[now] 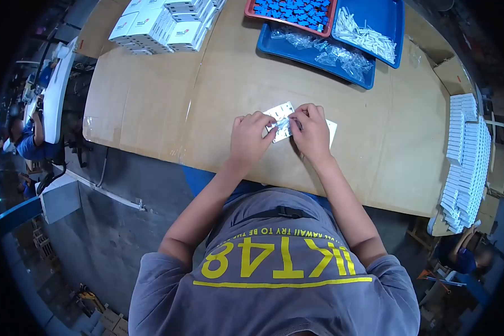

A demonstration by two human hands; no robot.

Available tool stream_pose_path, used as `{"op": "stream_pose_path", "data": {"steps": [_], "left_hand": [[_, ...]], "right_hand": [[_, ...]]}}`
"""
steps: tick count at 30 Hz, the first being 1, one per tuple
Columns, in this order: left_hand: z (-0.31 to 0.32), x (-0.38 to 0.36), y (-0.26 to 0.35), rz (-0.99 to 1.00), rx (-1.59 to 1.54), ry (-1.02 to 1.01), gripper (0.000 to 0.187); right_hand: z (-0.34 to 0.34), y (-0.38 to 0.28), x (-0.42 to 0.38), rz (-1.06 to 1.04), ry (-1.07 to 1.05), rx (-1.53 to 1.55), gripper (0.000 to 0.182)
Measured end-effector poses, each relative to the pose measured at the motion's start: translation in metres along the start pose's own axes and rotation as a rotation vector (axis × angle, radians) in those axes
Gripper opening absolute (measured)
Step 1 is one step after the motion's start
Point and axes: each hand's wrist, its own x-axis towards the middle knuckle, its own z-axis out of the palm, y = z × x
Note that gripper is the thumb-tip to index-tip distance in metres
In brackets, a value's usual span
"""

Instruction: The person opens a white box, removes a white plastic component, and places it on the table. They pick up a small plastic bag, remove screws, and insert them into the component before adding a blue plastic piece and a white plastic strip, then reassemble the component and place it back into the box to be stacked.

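Note:
Near the table's front edge, my left hand [252, 139] and my right hand [311, 132] face each other with their fingertips closed. Both pinch a small clear plastic bag [281, 124], glossy and partly covered by the fingers; what is in it, if anything, I cannot make out. Just behind and under it shows a white printed card or flat box [280, 110]. Another white piece [332, 130] sticks out to the right of my right hand, mostly hidden by it.
At the back stand a red tray [325, 33] of blue parts, a blue tray [399, 33] of white sticks and a blue tray [297, 64] of clear bags. White boxes [151, 28] are stacked back left; white stacks [465, 162] line the right edge. Other people sit further off.

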Motion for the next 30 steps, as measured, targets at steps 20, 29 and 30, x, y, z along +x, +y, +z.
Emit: {"op": "stream_pose_path", "data": {"steps": [20, 29, 30], "left_hand": [[-0.014, -0.017, -0.001, 0.136, 0.021, 0.076, 0.074], [-0.007, -0.018, -0.002, 0.053, 0.058, 0.038, 0.090], [-0.008, -0.017, -0.003, 0.048, 0.061, 0.027, 0.089]], "right_hand": [[-0.016, 0.015, 0.014, 0.035, 0.033, 0.173, 0.009], [-0.052, 0.052, 0.162, 0.113, 0.107, 0.115, 0.036], [-0.050, 0.060, 0.186, 0.099, 0.126, 0.100, 0.036]]}}
